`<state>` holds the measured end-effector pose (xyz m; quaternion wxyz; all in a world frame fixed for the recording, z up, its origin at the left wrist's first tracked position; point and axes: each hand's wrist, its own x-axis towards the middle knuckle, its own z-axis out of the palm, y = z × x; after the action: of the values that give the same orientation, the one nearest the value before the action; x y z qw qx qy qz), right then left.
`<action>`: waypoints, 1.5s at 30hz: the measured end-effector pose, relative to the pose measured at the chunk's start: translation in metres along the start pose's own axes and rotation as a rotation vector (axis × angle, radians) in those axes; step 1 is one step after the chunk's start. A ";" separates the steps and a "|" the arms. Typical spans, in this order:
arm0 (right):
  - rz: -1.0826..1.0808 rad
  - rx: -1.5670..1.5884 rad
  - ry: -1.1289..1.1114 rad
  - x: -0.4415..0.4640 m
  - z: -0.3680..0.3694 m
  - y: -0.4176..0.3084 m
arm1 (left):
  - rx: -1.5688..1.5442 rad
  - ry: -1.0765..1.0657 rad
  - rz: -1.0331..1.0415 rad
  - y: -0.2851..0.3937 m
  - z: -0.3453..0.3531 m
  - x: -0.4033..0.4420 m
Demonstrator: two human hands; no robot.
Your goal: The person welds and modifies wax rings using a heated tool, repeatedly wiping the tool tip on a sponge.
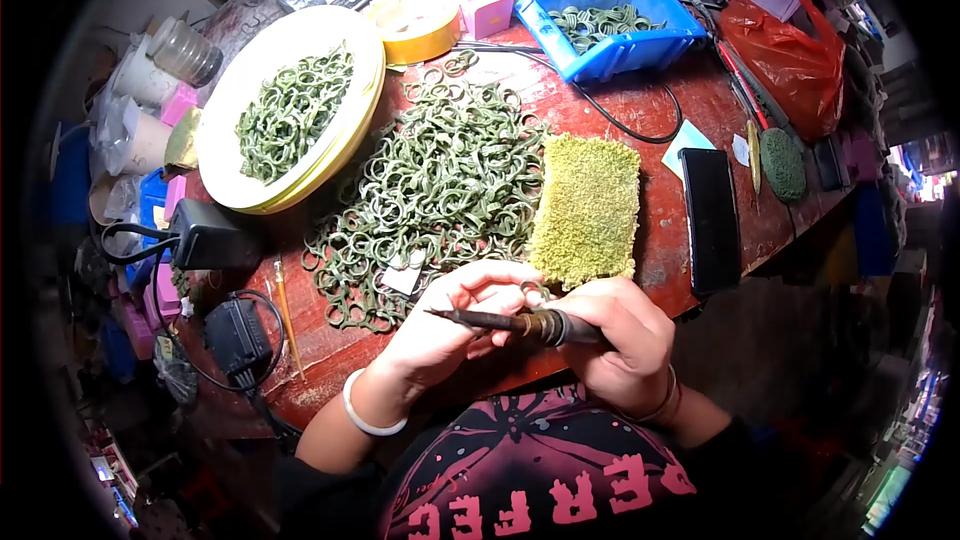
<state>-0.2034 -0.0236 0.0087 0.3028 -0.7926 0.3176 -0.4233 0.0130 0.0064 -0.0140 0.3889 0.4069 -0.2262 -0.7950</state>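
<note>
My right hand (622, 340) is closed around a soldering iron (548, 328), whose dark pointed tip reaches left across the front of my left hand. My left hand (440, 325) pinches a small green ring (535, 292) between thumb and fingertips, close to the right fingers. Just beyond my hands, a wide heap of green rings (440, 170) covers the red tabletop (310, 325). To the right of the heap lies a yellow-green textured pad (588, 208). A small white piece (403, 275) rests among the rings near my left hand.
A tilted cream bowl (225, 130) holds more rings at the left. At the back are yellow tape (415, 30) and a blue bin (620, 55) with rings. A phone (712, 220), a red bag (790, 65), a black adapter (238, 335) and cables lie around the sides.
</note>
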 end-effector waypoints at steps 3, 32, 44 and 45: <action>-0.045 -0.093 -0.121 -0.003 -0.007 0.000 | 0.105 0.054 0.022 -0.004 0.004 0.001; 0.185 -0.210 -0.079 -0.043 -0.020 0.024 | -0.201 -0.033 0.015 0.002 -0.004 0.001; 0.225 -0.375 0.021 -0.038 -0.031 0.028 | -0.031 -0.037 0.200 0.016 -0.005 -0.008; 0.224 -0.485 0.000 -0.038 -0.033 0.029 | 0.127 0.015 0.236 0.018 -0.008 -0.010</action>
<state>-0.2560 -0.0195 -0.0157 0.1492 -0.8019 0.4954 -0.2988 0.0308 0.0031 -0.0016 0.4550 0.4073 -0.3194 -0.7246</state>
